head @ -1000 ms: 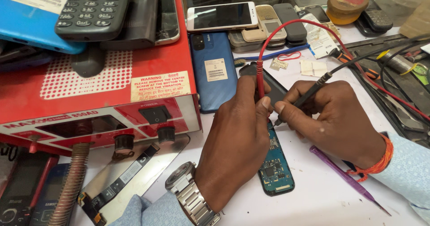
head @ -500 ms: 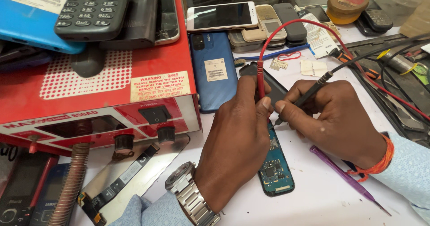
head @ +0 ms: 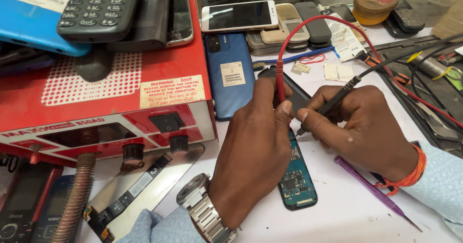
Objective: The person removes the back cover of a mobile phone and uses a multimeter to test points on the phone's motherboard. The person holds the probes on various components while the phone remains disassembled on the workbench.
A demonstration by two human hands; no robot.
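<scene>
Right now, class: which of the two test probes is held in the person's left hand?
The red probe, pinched in the left hand; its lead is red. The black probe, with a black lead, sits in the right hand.

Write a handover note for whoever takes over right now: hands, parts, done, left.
Left hand: holds the red probe, tip down on the circuit board.
Right hand: holds the black probe, tip at the same board.
Board lies bare on the white table, between the hands, partly hidden by the left one.
Purple tool lies by the right wrist; blue phone leans by the red station.
Done: board exposed, both probes on it.
Left: probing under way; contact points hidden.
</scene>
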